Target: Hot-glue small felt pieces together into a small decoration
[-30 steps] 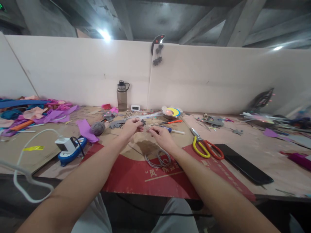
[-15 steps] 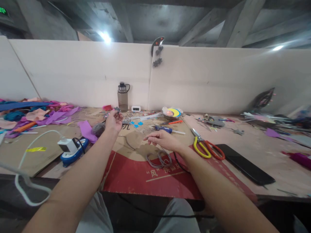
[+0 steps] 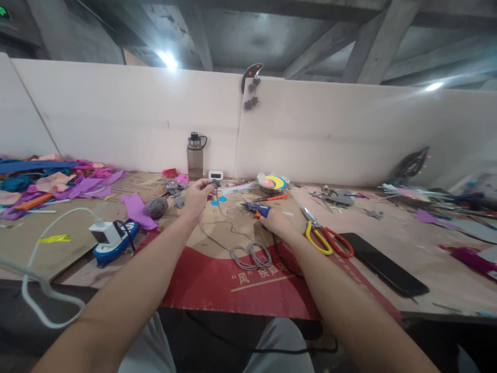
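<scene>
My left hand (image 3: pixel 196 200) pinches a small dark grey felt piece (image 3: pixel 216 183) between thumb and fingertips. A grey cord (image 3: pixel 218 200) hangs down from that piece and runs across the cardboard toward a loose coil of cord (image 3: pixel 251 256). My right hand (image 3: pixel 275 220) is closed around the blue glue gun (image 3: pixel 259 208), whose nozzle points left. Small blue cut-outs (image 3: pixel 222 199) lie between the hands. Left of my left hand sits a ball of grey yarn (image 3: pixel 156 207).
Scissors (image 3: pixel 319 234) with yellow and red handles lie beside a black phone (image 3: pixel 384 263) on the right. A bottle (image 3: pixel 195 159) and a small white display (image 3: pixel 216 175) stand at the back. A blue power strip (image 3: pixel 115 244) and coloured scraps (image 3: pixel 89 185) occupy the left.
My left hand has moved right with the grey felt piece. My right hand has shifted right and up and taken hold of the glue gun.
</scene>
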Tool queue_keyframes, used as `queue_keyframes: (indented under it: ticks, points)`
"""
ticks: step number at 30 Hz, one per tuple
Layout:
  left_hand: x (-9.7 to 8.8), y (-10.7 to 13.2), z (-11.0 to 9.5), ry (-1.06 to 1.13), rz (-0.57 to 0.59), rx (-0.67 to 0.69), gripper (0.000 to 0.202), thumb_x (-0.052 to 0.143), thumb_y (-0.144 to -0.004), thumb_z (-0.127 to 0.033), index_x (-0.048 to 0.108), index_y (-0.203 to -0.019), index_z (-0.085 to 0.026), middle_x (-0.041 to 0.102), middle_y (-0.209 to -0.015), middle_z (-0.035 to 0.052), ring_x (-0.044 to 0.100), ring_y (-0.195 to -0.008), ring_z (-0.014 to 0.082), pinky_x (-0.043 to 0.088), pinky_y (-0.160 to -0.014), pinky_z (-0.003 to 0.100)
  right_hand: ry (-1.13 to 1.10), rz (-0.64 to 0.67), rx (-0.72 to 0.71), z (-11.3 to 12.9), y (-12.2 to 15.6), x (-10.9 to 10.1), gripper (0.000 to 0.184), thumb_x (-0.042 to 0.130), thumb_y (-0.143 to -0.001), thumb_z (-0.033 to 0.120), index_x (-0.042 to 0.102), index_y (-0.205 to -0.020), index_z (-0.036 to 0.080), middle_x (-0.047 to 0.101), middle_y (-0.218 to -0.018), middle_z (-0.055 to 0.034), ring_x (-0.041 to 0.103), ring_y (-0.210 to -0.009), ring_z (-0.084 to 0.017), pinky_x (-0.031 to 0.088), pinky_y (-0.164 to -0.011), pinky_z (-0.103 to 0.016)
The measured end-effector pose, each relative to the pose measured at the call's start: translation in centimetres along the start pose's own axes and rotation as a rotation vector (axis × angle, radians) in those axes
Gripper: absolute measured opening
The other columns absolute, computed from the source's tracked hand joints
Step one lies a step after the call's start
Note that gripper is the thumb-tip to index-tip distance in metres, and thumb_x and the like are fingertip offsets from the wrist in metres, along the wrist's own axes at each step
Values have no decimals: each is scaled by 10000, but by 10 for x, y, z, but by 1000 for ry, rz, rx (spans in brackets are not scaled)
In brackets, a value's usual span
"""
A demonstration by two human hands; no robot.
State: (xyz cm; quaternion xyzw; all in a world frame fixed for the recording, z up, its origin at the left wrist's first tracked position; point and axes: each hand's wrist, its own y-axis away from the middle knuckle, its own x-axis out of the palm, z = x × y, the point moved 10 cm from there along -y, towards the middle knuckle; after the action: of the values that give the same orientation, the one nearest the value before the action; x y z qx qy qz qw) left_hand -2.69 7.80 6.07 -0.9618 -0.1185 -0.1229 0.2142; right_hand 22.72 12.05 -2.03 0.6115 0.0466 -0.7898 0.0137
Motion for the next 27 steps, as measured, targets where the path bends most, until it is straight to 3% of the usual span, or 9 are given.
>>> queue_keyframes:
  ticks: [4, 8, 11, 15, 19, 22, 27]
  points:
    - [0, 0, 4, -16, 6, -8, 152, 672, -616, -228, 585, -711, -147, 541, -581, -26, 497, -504, 60, 373, -471, 169, -234, 1, 30, -9, -4, -4, 231, 523, -748, 366, 641, -766, 169, 650, -653, -109, 608, -595, -223, 416, -561, -317]
    - [-7, -2, 18, 41, -33, -129, 177, 696, -588, -230, 558, -655, -142, 519, -531, -29, 480, -454, 62, 381, -445, 176, -461, -44, 10, -9, 2, -30, 204, 519, -728, 341, 575, -593, 199, 545, -452, -46, 545, -464, -187, 402, -517, -312]
    - [-9, -1, 29, 72, -42, -216, 178, 696, -582, -213, 543, -624, -134, 520, -512, -22, 478, -439, 63, 392, -432, 180, -772, -184, -35, -3, 8, -51, 149, 505, -710, 306, 579, -647, 194, 592, -551, -51, 566, -520, -178, 435, -507, -293]
    - [-10, 1, 37, 81, -41, -280, 206, 725, -559, -233, 560, -623, -127, 541, -532, -17, 485, -450, 55, 395, -434, 172, -1105, -212, -87, 13, 16, -52, 270, 500, -707, 309, 590, -933, 190, 652, -868, -60, 610, -658, -175, 494, -579, -295]
    - [-10, 1, 41, 38, -27, -305, 271, 773, -518, -285, 575, -622, -132, 556, -552, -18, 487, -450, 50, 364, -424, 166, -1134, -201, -268, 42, 33, -63, 440, 490, -735, 320, 479, -1160, 208, 636, -991, -46, 626, -743, -168, 494, -677, -291]
    - [-8, 1, 39, -9, -7, -276, 286, 780, -516, -319, 598, -638, -135, 561, -562, -14, 489, -456, 54, 357, -430, 171, -1024, -161, -372, 61, 47, -70, 416, 478, -757, 310, 468, -1162, 217, 645, -961, -50, 612, -730, -172, 485, -691, -298]
    - [-5, 3, 35, -69, 21, -251, 303, 763, -541, -378, 616, -638, -133, 619, -661, 34, 490, -461, 57, 352, -423, 173, -893, -257, -487, 72, 62, -80, 364, 483, -798, 334, 483, -1150, 240, 619, -1075, -61, 593, -928, -213, 470, -790, -328]
